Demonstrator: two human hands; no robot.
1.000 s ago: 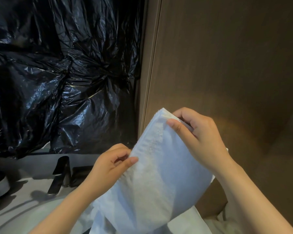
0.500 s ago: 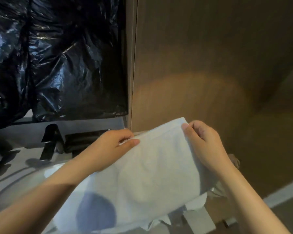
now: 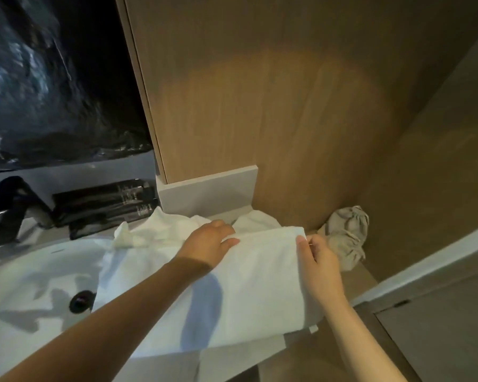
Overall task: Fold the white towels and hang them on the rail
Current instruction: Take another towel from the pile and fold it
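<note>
A folded white towel [image 3: 249,285] lies across the right side of the washbasin counter, its near edge hanging over the front. My left hand [image 3: 209,245] pinches the towel's far edge near the middle, thumb on top. At the far right corner my right hand [image 3: 319,260] pinches the same edge. A second white towel [image 3: 160,230] lies crumpled behind it on the counter. No rail is in view.
A white basin [image 3: 39,274] with a dark drain [image 3: 80,300] is at left, a black tap [image 3: 10,208] and black box [image 3: 105,205] behind it. A beige cloth bag [image 3: 348,235] sits in the corner by the wooden wall [image 3: 260,106]. Black plastic sheet [image 3: 53,78] covers the upper left.
Both hands have lowered the towel from mid-air down onto the counter, still pinching its far edge. The view has tipped downward, showing the basin and counter.
</note>
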